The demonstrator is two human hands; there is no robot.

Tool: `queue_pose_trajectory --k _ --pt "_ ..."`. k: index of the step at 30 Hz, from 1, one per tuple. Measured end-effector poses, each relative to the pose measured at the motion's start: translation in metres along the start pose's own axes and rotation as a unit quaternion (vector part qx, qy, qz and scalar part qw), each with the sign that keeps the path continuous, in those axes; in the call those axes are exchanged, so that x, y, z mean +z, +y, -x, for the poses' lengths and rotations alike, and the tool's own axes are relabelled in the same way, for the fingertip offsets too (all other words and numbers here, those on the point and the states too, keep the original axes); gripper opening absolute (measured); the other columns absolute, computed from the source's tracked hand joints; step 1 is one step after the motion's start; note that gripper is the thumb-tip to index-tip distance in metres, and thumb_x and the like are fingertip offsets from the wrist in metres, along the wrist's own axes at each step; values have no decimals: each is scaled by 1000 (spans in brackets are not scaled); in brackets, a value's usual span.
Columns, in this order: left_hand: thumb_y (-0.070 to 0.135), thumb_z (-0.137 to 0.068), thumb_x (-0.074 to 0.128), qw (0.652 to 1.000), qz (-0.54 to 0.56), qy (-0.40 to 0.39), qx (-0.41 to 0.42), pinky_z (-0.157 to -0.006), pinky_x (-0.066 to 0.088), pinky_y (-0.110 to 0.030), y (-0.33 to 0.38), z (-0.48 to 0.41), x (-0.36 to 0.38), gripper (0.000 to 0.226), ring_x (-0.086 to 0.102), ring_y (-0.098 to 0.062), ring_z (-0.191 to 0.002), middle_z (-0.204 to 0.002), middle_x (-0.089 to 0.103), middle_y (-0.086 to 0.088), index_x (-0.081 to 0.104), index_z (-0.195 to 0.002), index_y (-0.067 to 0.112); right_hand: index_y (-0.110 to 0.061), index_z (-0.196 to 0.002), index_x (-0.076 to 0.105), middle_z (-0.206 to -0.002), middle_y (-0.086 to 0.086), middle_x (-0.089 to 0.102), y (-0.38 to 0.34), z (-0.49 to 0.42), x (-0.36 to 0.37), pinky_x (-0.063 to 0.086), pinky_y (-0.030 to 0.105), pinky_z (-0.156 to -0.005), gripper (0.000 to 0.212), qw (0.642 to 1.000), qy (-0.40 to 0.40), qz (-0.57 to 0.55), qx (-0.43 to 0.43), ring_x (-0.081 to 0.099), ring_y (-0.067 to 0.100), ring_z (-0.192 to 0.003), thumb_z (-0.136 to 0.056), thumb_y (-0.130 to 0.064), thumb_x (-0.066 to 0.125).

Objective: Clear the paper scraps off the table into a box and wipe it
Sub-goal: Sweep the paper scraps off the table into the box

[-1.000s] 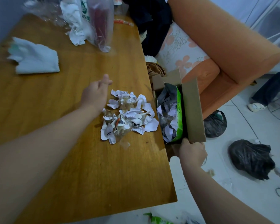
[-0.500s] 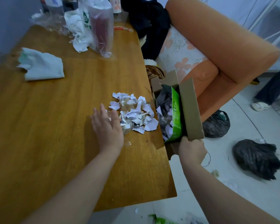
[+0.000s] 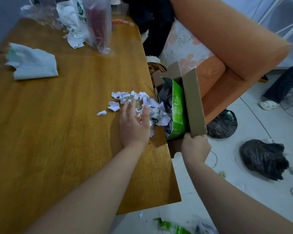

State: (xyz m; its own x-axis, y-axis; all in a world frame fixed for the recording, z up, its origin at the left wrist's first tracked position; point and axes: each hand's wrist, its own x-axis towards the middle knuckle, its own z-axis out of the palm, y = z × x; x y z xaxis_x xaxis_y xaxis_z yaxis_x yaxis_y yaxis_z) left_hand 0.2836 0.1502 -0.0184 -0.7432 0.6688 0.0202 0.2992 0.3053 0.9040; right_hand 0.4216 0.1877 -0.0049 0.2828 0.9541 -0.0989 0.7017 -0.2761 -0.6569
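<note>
Left hand (image 3: 134,127) lay flat, fingers straight, pressing the paper scraps (image 3: 123,96) at centre frame, near the table (image 3: 57,119) edge. Right hand (image 3: 195,147) gripped the box (image 3: 193,102) rim, right of centre. Judgement: sweep low, hold the box mouth against the edge, and catch the strays on the left.

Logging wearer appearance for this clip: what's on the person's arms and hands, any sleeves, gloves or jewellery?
Each grip is a bare hand: no glove on the left hand or the right hand. The left forearm and right forearm are uncovered down to the frame edge, so no sleeve shows. No watch, bracelet or ring is visible.
</note>
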Motion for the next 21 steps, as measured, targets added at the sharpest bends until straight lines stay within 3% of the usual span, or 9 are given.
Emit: queue_pose_trajectory --k 6,10,12,16,19,21 --pt "69 -78 20 999 38 -13 3 -109 23 -28 11 -1 21 78 25 -12 -141 -153 31 2 41 -140 27 12 -92 57 -99 30 59 0 -1 3 44 43 -81 25 1000 2 7 -9 55 44 -96 -88 -11 49" --pt "48 -92 27 995 93 -26 -11 -109 15 -21 27 -1 43 59 24 -14 -141 -151 34 -3 41 -140 17 11 -89 57 -91 27 58 3 -2 4 38 34 -71 24 1000 0 -3 10 56 41 -92 -88 -12 51" --pt "35 -100 29 987 154 -43 -34 -114 15 -25 38 -3 56 47 24 -15 -141 -151 34 -5 42 -139 13 12 -87 58 -90 28 58 3 -2 4 43 39 -76 24 1000 -5 -3 1 56 42 -92 -88 -11 51" --pt "34 -100 29 941 272 -155 -129 -115 27 -39 54 -13 81 43 41 -21 -132 -142 47 -7 49 -134 15 -3 -62 43 -92 29 59 4 -4 2 43 51 -88 27 1000 -10 7 -12 55 43 -91 -87 -12 50" --pt "29 -96 38 905 291 -273 -151 -101 42 -41 58 -16 86 35 57 -26 -106 -114 64 -13 61 -115 12 -1 -71 44 -84 25 56 6 -8 1 43 43 -81 21 1000 -20 2 -9 53 39 -87 -86 -13 51" --pt "28 -88 46 899 285 -298 -149 -96 47 -43 58 -16 88 23 60 -29 -100 -97 66 -7 66 -98 26 1 -78 48 -76 15 49 8 -10 0 38 36 -71 18 1000 -30 -6 4 47 32 -80 -87 -14 51"
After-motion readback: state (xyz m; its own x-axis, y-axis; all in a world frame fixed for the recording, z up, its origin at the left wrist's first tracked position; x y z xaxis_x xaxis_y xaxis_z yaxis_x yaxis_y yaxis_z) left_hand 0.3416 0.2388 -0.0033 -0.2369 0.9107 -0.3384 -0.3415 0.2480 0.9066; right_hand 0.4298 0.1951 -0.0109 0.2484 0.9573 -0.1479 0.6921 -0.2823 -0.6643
